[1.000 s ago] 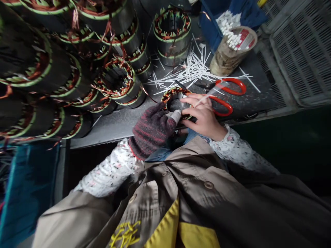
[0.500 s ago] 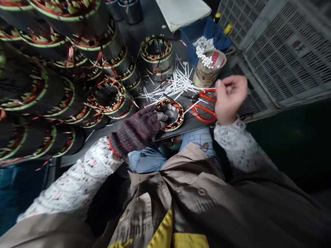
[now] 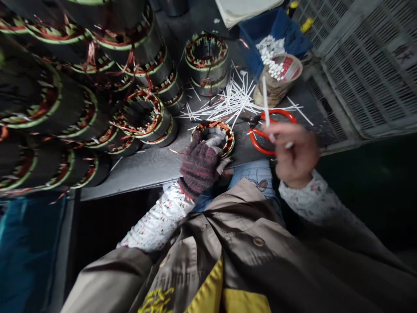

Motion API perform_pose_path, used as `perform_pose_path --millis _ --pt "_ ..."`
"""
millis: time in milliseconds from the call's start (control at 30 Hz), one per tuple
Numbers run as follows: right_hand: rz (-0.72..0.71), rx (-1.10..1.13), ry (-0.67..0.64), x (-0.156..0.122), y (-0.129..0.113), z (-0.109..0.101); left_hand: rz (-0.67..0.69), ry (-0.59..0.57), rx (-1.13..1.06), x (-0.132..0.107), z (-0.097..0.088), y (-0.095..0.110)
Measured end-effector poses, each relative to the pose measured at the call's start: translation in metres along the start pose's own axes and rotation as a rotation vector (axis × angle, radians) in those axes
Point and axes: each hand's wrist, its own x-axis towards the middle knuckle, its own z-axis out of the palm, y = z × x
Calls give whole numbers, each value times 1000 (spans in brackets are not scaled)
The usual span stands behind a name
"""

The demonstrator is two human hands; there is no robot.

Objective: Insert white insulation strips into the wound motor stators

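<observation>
My left hand (image 3: 199,165), in a dark knitted glove, grips a small motor stator (image 3: 213,134) with copper windings at the near edge of the grey bench (image 3: 153,163). My bare right hand (image 3: 293,152) is raised to the right of it, fingers pinched on a thin white strip (image 3: 265,104) that points up and away. Red-handled scissors (image 3: 269,130) lie on the bench just behind that hand. A loose pile of white strips (image 3: 233,102) is spread beyond the stator.
Many wound stators (image 3: 143,113) are stacked along the left and back. A tape-wrapped jar of white sticks (image 3: 276,78) stands by a blue bin (image 3: 276,32). Grey mesh crates (image 3: 361,65) fill the right. A blue container (image 3: 22,252) sits low left.
My right hand left the stator, reached towards the jar, and came back nearer holding a white strip upright. The left hand stayed on the stator.
</observation>
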Motion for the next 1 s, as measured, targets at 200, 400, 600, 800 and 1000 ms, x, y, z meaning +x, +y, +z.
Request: perform_pose_path --millis 200,400,600,800,1000 --pt "-39 19 0 -55 1 11 -73 -19 30 -2 5 3" --pt "-240 20 14 -53 12 13 -135 -40 -13 -2 7 5" --pt "-19 112 98 -15 3 43 -305 -24 -465 -1 2 6" --pt "99 141 63 -16 -9 43 -290 40 -329 1 3 7" --pt "14 -184 24 -8 -10 44 -230 99 -365 3 0 6"
